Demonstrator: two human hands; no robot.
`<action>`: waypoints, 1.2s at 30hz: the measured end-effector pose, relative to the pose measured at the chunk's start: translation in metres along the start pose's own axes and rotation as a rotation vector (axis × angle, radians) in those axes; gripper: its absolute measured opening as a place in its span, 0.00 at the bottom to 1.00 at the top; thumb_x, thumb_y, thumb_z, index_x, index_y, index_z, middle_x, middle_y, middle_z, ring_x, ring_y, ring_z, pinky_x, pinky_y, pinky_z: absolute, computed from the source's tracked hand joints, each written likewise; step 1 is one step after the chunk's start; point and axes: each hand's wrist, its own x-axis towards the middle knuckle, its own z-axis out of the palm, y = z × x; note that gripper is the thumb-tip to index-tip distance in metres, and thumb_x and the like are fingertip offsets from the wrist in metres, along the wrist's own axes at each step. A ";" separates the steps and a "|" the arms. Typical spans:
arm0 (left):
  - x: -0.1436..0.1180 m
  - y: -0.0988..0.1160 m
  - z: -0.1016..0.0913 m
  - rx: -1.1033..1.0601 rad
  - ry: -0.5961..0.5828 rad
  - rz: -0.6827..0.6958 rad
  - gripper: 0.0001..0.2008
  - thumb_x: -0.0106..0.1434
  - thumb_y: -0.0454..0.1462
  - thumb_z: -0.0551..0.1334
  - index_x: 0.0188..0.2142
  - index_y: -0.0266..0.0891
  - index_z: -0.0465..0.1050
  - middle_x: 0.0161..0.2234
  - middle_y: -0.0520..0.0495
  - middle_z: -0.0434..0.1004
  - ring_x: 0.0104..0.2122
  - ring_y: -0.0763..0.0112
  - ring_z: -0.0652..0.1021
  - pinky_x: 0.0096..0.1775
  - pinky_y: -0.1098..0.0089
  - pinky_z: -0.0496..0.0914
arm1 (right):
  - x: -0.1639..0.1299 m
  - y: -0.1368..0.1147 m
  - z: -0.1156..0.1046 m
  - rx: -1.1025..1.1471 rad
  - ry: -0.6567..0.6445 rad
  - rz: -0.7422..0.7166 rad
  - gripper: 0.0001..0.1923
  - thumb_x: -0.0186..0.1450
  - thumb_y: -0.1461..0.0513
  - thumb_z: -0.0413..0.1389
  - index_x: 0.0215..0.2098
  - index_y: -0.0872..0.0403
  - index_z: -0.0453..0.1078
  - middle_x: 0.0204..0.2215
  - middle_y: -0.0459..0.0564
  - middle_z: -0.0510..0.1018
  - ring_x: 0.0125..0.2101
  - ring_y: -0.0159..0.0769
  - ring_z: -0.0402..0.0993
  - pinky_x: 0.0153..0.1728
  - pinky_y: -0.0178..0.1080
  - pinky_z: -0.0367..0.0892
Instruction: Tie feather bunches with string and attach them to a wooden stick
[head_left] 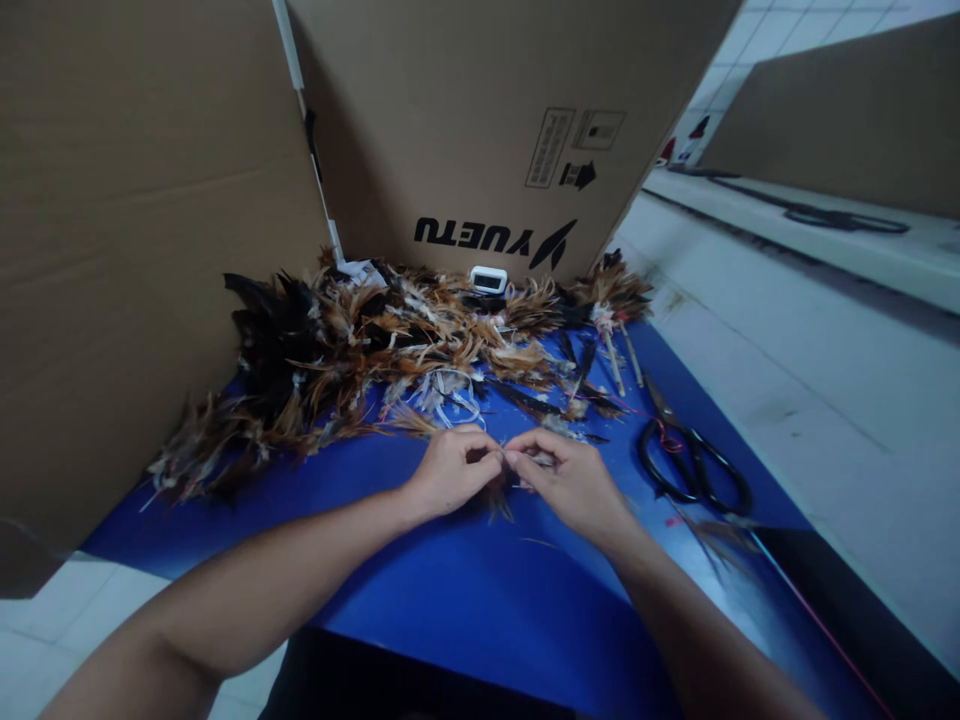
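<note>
Over the blue tabletop (465, 570) my left hand (459, 470) and my right hand (570, 485) meet, thumbs and forefingers closed in a pinch. Between the fingertips is a small feather (498, 500), its tip showing below; my fingers cover most of it. Just beyond my hands lies a big heap of brown and black feathers (420, 320). A loop of white string (457, 400) rests on its near edge. To the right of my right hand lie scissors with black handles (694, 470), a red thread around them.
Cardboard panels (150, 250) stand along the left and the back. A small white digital display (489, 281) sits by the heap. Two thin sticks (615, 365) lie at the right. Beyond the table is a pale ledge (825, 220) with a dark tool on it.
</note>
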 end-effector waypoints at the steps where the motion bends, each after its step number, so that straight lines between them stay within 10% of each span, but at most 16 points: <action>1: 0.000 0.000 0.000 0.001 0.000 -0.002 0.10 0.57 0.34 0.56 0.23 0.36 0.74 0.23 0.50 0.73 0.27 0.74 0.72 0.32 0.73 0.66 | 0.000 0.000 0.000 -0.018 0.005 -0.008 0.08 0.60 0.59 0.52 0.32 0.53 0.72 0.23 0.46 0.75 0.24 0.32 0.70 0.27 0.34 0.67; 36: -0.001 -0.008 0.010 -0.443 -0.026 -0.318 0.10 0.52 0.40 0.62 0.29 0.34 0.69 0.24 0.47 0.76 0.24 0.72 0.77 0.28 0.71 0.72 | 0.001 -0.011 -0.005 -0.127 0.006 -0.044 0.09 0.60 0.59 0.51 0.28 0.53 0.71 0.22 0.45 0.75 0.24 0.32 0.69 0.26 0.33 0.62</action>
